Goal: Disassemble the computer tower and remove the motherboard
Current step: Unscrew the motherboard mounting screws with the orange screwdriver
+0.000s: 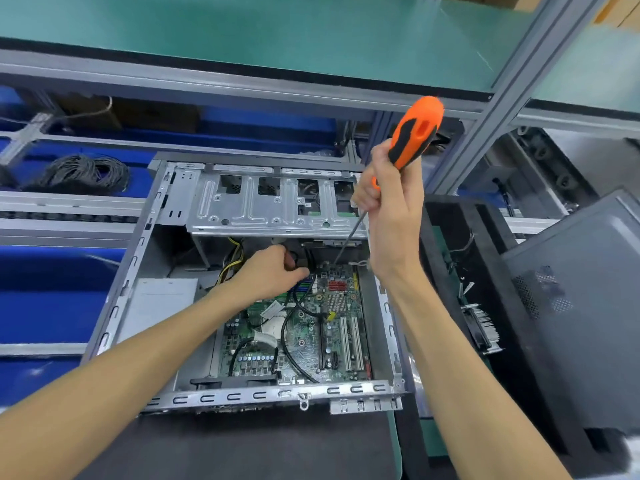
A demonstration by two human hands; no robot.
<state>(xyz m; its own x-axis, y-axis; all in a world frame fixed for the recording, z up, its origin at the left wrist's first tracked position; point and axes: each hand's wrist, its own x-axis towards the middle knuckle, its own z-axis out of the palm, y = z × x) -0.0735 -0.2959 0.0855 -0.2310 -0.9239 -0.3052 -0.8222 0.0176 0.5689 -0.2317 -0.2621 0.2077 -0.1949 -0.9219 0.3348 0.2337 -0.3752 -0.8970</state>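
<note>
Workshop bench with a dark mat (242,445) up front, aluminium shelf frame (485,133) behind, green shelf top (277,36) above that. Sitting on the mat: open computer case (114,306), side off, lying flat.

Right hand (388,216) wrapped tight round the lower end of an orange and black screwdriver (415,133), fingers curled fully about the handle, most of the handle sticking up and out above the fist. Thin shaft running down and left from that grip, tip landing at the far edge of the motherboard (311,327), right under the metal drive cage (277,202). Can't tell if the tip is actually seated in a screw.

Left hand (273,271) down inside the case, lower and left of the screwdriver grip, fingers curled in around some black cables (294,320) near the board's far edge. Looks like a pinch on a cable or plug, but exactly what's between the fingers is hidden.

Motherboard flat on the case floor, directly below both hands, white card slots (349,341) along its right side. Power supply box (159,303) left of the left hand, yellow wires (232,261) just beside that wrist.

Off to the right of the gripping hand: grey side panel (571,323) leaning, plus a finned heatsink (483,327) on black foam (519,375). Far left, a coil of dark cable (79,171) on blue.
</note>
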